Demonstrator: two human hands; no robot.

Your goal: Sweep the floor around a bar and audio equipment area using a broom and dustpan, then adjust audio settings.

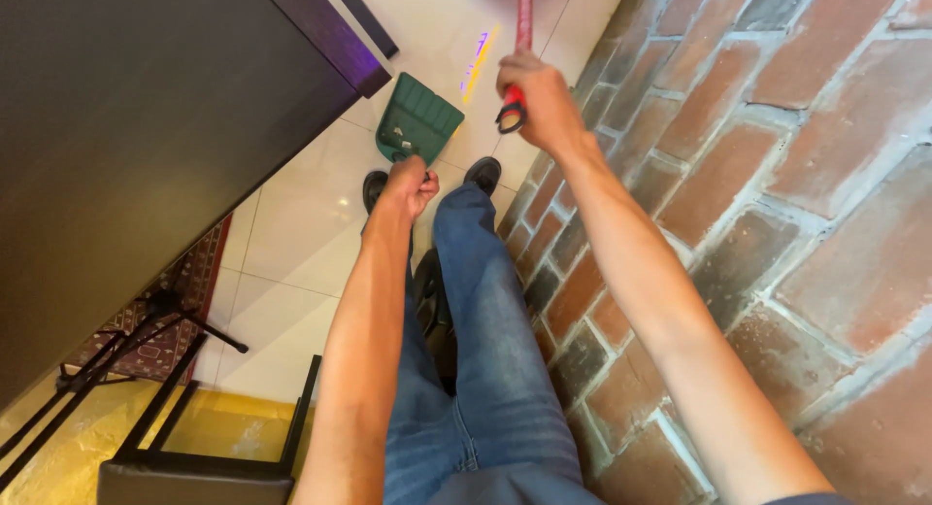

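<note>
Dustpan [418, 119], green and ribbed, sits on the pale tiled floor [291, 252] just ahead of the person's dark shoes [482, 173], beside a brick wall [757, 175] and a dark surface [146, 126]. Its long axis runs from the left hand [408, 185] away from the person, the wide mouth seemingly pointing toward the far tiles. That hand is fisted above its near end, apparently around an upright handle that cannot be made out. The right hand [539, 102] is clamped on a red broom handle [523, 19], whose length runs up out of view. Judged from here, sweeping goes best with the pan's front lip flat on the tiles and short strokes drawn toward its mouth.
</note>
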